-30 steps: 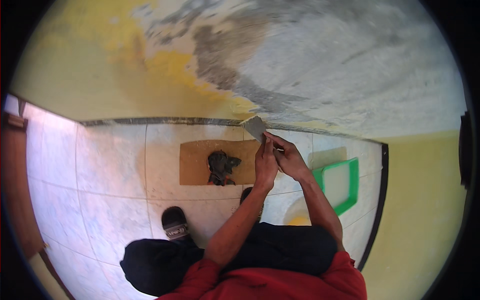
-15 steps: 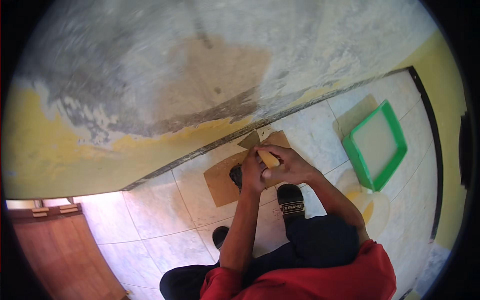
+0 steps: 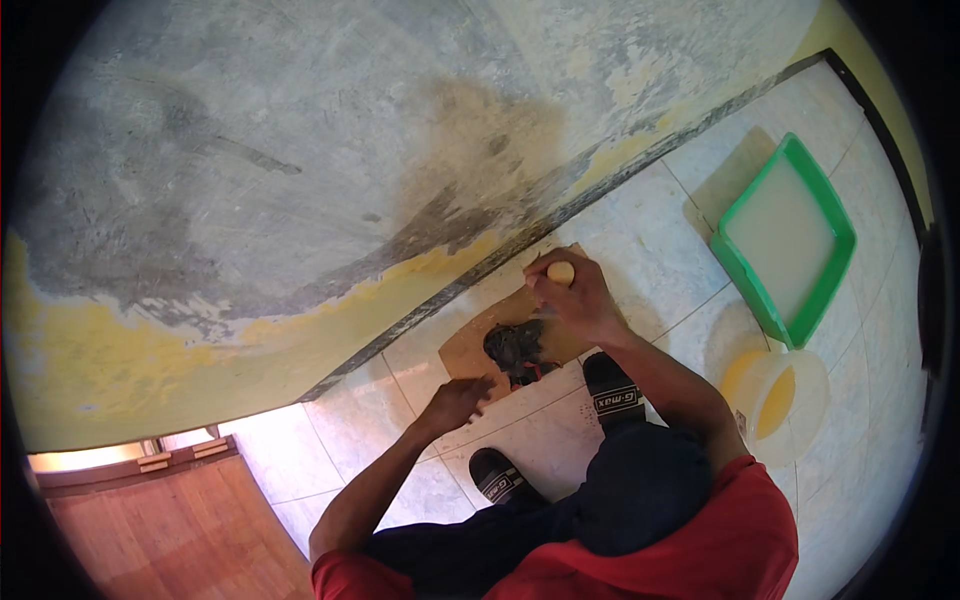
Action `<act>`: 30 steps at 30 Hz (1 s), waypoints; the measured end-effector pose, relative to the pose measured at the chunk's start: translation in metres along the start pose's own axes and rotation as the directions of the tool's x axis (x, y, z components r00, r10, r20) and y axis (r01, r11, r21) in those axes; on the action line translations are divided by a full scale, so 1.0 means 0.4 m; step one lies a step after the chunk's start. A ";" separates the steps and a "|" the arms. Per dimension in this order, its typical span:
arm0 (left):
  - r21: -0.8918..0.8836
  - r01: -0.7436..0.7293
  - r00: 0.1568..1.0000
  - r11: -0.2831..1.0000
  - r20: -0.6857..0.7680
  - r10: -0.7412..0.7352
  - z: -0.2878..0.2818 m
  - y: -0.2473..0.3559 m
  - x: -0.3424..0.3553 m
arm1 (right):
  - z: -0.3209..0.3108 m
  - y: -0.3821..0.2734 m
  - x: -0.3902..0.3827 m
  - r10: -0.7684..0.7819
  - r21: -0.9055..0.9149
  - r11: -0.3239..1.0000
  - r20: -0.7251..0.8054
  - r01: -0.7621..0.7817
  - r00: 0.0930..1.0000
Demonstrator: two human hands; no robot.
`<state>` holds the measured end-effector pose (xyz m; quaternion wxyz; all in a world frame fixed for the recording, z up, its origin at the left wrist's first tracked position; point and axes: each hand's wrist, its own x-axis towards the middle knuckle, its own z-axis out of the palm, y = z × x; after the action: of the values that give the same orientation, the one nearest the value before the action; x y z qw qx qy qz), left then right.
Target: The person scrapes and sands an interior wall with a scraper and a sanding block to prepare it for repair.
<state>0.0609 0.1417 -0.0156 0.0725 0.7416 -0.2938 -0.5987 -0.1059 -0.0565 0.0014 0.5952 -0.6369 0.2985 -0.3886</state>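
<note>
the right hand [image 3: 580,300] was clamped around a tool with a pale yellow wooden handle [image 3: 561,272], grip closed on it, above a brown cardboard sheet [image 3: 470,350] on the tiled floor [image 3: 330,450]. the tool's blade was hidden behind the hand. a dark lump of material [image 3: 512,348] lay on the cardboard, just below the right hand. the left hand [image 3: 458,400] hovered at the cardboard's near edge, fingers loosely curled and holding nothing. well to the right, a green tray [image 3: 785,240] held pale, whitish liquid. near it, beside the person's right arm, a translucent bucket [image 3: 770,390] held yellow paint. two black sandals [image 3: 612,388] stood on the tiles.
</note>
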 end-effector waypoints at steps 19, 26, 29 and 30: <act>0.385 0.158 0.964 0.909 -0.260 -0.057 0.012 -0.581 -0.057 | 0.165 -0.115 0.130 -0.296 0.608 0.750 -0.042 0.259 0.954; 0.407 0.092 0.970 0.909 -0.243 0.010 0.049 -0.631 -0.039 | 0.213 -0.083 0.126 -0.411 0.636 0.638 -0.193 0.433 0.891; 0.429 0.159 0.966 0.889 -0.252 -0.051 0.065 -0.606 -0.042 | 0.214 -0.048 0.140 -0.446 0.676 0.552 -0.255 0.488 0.858; 0.458 0.168 0.967 0.873 -0.247 -0.056 0.069 -0.610 -0.048 | 0.213 -0.047 0.139 -0.446 0.683 0.545 -0.254 0.486 0.858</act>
<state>0.1181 0.3577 -0.1188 -0.1138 0.8157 -0.3777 -0.4230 -0.0061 -0.0563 0.0285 0.6650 -0.3930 -0.0457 -0.6335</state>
